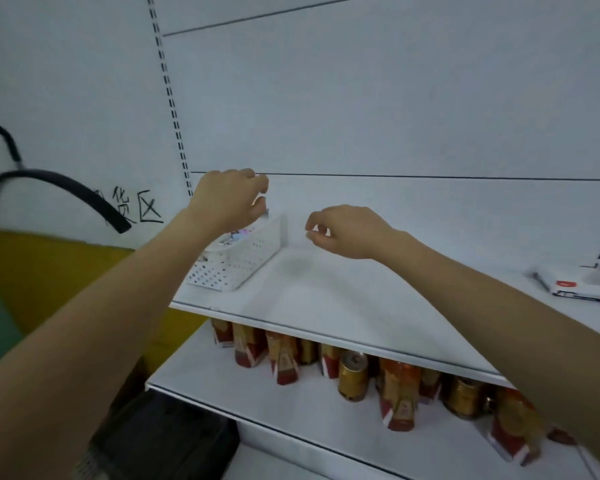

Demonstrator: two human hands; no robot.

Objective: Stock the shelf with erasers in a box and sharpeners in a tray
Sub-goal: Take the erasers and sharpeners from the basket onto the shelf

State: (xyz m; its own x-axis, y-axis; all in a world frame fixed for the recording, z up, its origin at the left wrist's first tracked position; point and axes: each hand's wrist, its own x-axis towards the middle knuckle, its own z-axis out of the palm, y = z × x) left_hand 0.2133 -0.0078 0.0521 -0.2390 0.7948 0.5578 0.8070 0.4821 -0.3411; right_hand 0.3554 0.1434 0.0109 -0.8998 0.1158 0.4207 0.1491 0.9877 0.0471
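Observation:
A white perforated tray (243,258) stands at the left end of the white shelf (326,296), with small colourful items inside, partly hidden by my arm. My left hand (229,199) hovers over the tray's far end, fingers curled; whether they pinch something I cannot tell. My right hand (347,230) hangs above the bare shelf just right of the tray, fingers loosely bent, nothing visible in it. A white box (582,289) with a red label lies at the shelf's right end.
Below, a lower shelf (309,403) carries several red-and-gold cartons and gold cans (352,375). A dark crate (167,441) sits on the floor at lower left. A yellow surface (49,271) and black hoses (66,188) lie to the left. The shelf's back panel rises behind.

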